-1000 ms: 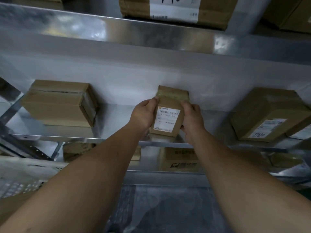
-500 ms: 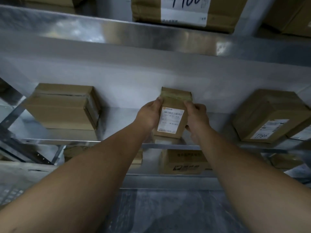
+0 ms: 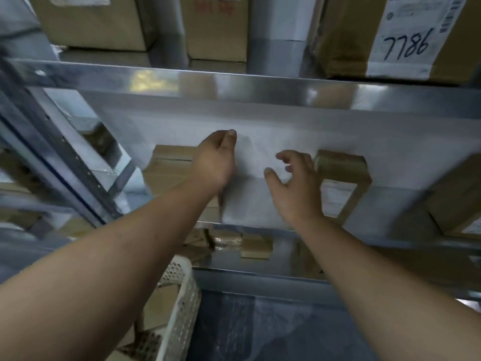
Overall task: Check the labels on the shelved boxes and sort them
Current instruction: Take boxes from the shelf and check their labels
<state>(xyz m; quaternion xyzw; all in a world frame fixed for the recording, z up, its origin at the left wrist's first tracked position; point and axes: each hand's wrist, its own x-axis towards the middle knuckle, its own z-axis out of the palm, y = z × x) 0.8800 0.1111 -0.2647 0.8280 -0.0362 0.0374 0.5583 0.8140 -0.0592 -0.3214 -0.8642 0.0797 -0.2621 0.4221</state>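
Forearms, two, bare, rising from the lower corners of the frame toward mid-picture. Basket point(image 3: 179, 295), white, perforated, lower left beside the left forearm; contents not clear. Floor point(image 3: 260, 329), dark, lower centre. Small cartons point(image 3: 255, 246), several, on a lower tier just beneath the hands. Left hand point(image 3: 216, 160), centre-left, back turned to the viewer and thumb raised; its fingers are hidden behind the palm, so whether it grips anything cannot be told. It overlaps the right end of the larger box point(image 3: 169, 173). Right hand point(image 3: 294, 183), centre, spread wide with fingers loosely curved, holding nothing. Small box point(image 3: 343, 178), brown, taped on top, standing on the middle shelf point(image 3: 406, 204) just right of the right hand, at or very near its fingertips. Its white label faces the aisle but is too blurred to read; its longer side appears to stand roughly upright. Judged: the right hand is the nearer one, and any reach for this box runs rightward with nothing between. Third box point(image 3: 455, 199), right edge of the frame, well apart from both hands. Upper beam point(image 3: 260, 87), bright metal, across the frame above. Upper-tier cartons: two plain ones point(image 3: 91, 22) at upper left, and one marked box point(image 3: 406, 40) at upper right, hand-numbered 7786.
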